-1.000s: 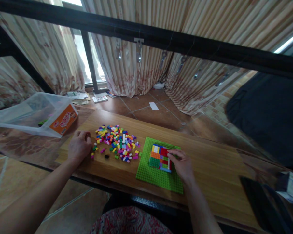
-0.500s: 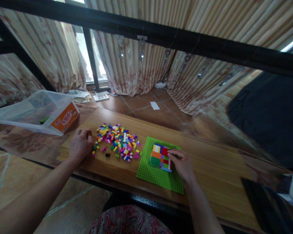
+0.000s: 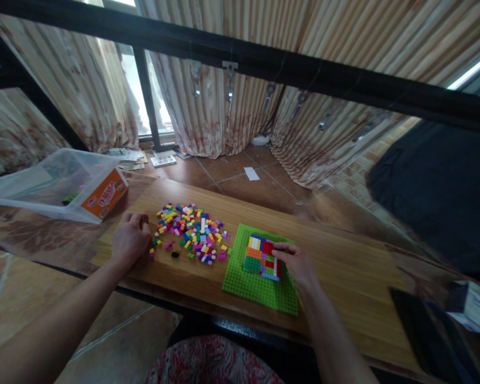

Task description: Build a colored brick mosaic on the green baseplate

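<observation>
A green studded baseplate point(image 3: 234, 282) lies on the wooden board, bearing a low block of colourful building bricks point(image 3: 252, 265) in green, orange, red, white and blue. My right hand point(image 3: 298, 261) is at the block's upper right corner, thumb and fingers closed at the edge of a red brick point(image 3: 268, 248). Its fingertips partly hide that spot. To the left, my left hand point(image 3: 128, 236) rests on the board with curled fingers, beside a pile of loose bricks point(image 3: 196, 229). Whatever its fingers may hold is hidden.
A clear plastic box point(image 3: 56, 208) with an orange label stands at the left, a few bricks inside. Beyond the board point(image 3: 344, 277) are tiled floor, papers point(image 3: 164, 160) and long curtains point(image 3: 208, 122). A dark bar point(image 3: 264, 58) crosses overhead. Dark flat items lie at the right.
The view has shifted slightly. My right hand stays at the red brick with its fingers a little lower over the edge. My left hand has barely moved.
</observation>
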Available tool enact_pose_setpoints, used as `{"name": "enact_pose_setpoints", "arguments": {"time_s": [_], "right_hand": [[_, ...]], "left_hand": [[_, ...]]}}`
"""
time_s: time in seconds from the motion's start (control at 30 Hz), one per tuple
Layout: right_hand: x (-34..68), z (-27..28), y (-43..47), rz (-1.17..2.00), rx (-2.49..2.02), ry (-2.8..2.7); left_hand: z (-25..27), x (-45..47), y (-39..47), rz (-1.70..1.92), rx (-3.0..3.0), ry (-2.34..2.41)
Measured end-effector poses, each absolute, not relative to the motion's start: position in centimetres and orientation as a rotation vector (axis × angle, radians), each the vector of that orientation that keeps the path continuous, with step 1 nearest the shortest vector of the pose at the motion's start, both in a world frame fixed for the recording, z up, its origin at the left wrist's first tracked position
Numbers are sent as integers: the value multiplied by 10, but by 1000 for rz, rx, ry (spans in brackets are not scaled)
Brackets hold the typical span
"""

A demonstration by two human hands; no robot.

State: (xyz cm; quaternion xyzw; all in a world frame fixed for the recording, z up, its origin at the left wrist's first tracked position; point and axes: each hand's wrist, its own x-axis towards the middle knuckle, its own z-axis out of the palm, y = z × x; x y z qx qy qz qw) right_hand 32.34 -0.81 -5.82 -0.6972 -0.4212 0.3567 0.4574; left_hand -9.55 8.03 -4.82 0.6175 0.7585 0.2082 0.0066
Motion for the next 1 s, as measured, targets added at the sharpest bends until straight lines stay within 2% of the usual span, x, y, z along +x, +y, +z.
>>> {"name": "enact_pose_setpoints", "arguments": {"time_s": [0.2, 0.47, 0.77, 1.0], "right_hand": [[319, -50, -1, 1057, -1688, -855], [315, -47, 2, 1091, -1600, -832], [347, -49, -13, 785, -1538, -703], [311, -44, 2, 589, -1691, -1040]], "left_hand": [[-50, -97, 82, 633, 1924, 2388], [-46, -97, 81, 623, 1940, 2352], [-38, -97, 80, 556, 1964, 2360], [-40, -98, 81, 546, 1988, 2372]]}}
